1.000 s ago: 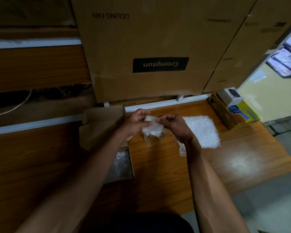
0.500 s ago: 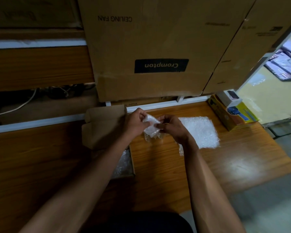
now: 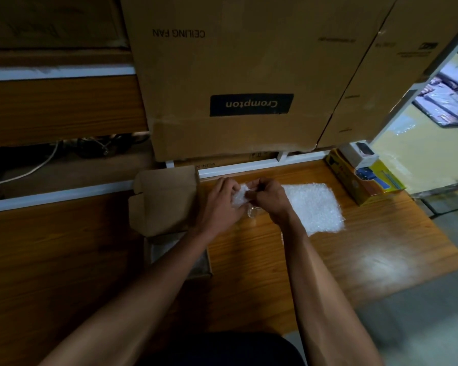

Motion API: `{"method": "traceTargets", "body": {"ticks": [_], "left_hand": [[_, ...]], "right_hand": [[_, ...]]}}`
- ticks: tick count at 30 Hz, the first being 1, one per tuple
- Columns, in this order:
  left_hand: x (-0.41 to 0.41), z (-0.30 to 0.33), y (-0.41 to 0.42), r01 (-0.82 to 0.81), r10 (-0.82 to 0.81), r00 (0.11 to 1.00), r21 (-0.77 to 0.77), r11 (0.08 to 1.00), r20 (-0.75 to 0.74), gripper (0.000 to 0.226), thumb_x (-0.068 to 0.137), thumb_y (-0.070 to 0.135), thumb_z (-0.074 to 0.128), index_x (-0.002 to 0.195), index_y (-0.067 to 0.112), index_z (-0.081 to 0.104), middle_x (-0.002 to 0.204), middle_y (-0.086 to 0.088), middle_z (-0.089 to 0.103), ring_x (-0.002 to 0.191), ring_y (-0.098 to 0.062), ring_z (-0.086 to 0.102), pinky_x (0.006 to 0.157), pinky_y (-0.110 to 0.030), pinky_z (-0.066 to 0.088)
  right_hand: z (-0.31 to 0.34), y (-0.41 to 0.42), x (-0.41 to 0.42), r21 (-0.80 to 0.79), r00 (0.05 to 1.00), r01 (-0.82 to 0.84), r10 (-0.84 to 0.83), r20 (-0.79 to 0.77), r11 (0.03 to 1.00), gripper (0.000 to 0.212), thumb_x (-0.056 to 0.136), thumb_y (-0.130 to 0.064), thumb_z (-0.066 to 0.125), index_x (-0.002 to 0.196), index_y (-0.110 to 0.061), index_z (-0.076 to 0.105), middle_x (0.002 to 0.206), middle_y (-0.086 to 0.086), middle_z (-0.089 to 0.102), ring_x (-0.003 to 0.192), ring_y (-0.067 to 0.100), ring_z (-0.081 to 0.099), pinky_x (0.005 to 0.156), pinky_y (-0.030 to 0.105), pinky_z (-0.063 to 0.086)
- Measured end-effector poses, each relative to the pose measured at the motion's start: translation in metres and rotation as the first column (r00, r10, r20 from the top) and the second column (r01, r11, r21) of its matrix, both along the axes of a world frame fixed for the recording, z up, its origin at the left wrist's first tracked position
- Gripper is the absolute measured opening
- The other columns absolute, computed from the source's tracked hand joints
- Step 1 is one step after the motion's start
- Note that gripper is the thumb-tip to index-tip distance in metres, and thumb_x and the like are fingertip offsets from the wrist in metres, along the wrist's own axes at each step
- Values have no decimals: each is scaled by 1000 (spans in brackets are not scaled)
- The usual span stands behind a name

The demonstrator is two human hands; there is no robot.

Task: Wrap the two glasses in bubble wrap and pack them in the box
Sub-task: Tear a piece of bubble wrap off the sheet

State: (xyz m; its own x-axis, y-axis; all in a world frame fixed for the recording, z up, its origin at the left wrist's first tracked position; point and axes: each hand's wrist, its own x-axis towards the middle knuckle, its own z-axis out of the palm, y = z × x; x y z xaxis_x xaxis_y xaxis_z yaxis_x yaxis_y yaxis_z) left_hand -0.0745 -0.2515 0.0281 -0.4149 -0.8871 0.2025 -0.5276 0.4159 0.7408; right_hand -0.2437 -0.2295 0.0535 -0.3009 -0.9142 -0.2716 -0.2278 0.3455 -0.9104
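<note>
Both hands are pinching the half-wrapped glass (image 3: pixel 245 200) at frame centre, left hand (image 3: pixel 220 204) and right hand (image 3: pixel 270 199) facing across it. The box (image 3: pixel 167 199) lies immediately left, nearest your left hand; the spare bubble wrap (image 3: pixel 312 207) lies right on the counter (image 3: pixel 354 260).

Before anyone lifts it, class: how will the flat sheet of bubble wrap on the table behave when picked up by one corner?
The bubble wrap sheet is thin and lies flat on the table, so it will probably droop. It looks light and may slide if pushed.
</note>
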Motion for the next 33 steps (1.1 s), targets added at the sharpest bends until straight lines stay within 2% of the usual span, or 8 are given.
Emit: {"method": "traceTargets", "body": {"ticks": [5,9,11,14,17,19,24,33], "left_hand": [[2,7,-7,-120,118,990,25,992,81,50,77,47,88,97,29,46,96,8,55,78,-9,55,59,-30,50],[-1,8,-17,-140,136,990,81,987,49,41,82,38,85,100,29,49,98,6,66,79,-8,65,57,-26,48],[-1,8,-22,-144,141,989,133,981,35,36,87,29,83,108,30,53,103,8,69,82,-5,68,59,-21,51],[-1,2,-30,-172,169,985,176,969,28,32,91,25,79,115,32,58,105,8,70,87,-8,69,66,-27,60],[-2,-5,-32,-161,150,986,198,967,67,34,91,20,78,111,38,57,110,6,72,94,-11,70,73,-34,64],[-3,-9,-33,-159,139,984,190,969,113,36,91,18,77,110,42,56,113,4,72,98,-14,70,74,-37,65],[-9,-19,-33,-123,78,967,176,977,243,32,94,20,74,116,38,58,118,1,64,104,-17,65,72,-27,59],[-8,-21,-32,14,6,875,-37,999,484,38,88,24,81,123,29,68,128,3,57,120,-20,49,97,-34,44]], "right_hand": [[8,3,-6,-3,969,-112,110,221,994,22,106,-13,54,117,-8,73,104,12,79,90,23,76,78,32,63],[8,-2,-15,-14,958,-171,169,232,985,22,106,-6,55,123,-4,69,108,15,78,98,27,76,81,30,62],[6,-4,-19,-47,967,-221,225,118,974,21,102,-4,62,121,-5,70,107,11,79,100,27,76,84,35,63],[-8,-7,-22,-36,939,-233,215,-269,972,28,91,-5,72,117,-16,70,113,-1,75,107,21,71,93,39,60],[-32,-7,-20,87,766,-292,287,-575,952,66,75,-51,74,135,-28,61,144,3,58,133,29,53,109,46,47],[-53,-11,-22,202,610,-334,374,-699,921,92,69,-66,75,150,-32,48,161,5,41,148,36,35,120,53,33],[-62,-9,-11,319,454,-312,435,-777,895,100,75,-67,81,158,-36,36,174,8,7,159,40,1,127,61,8],[-77,-17,-9,278,486,-326,413,-770,903,79,78,-70,75,149,-49,46,175,3,2,160,38,-10,126,65,1]]}}
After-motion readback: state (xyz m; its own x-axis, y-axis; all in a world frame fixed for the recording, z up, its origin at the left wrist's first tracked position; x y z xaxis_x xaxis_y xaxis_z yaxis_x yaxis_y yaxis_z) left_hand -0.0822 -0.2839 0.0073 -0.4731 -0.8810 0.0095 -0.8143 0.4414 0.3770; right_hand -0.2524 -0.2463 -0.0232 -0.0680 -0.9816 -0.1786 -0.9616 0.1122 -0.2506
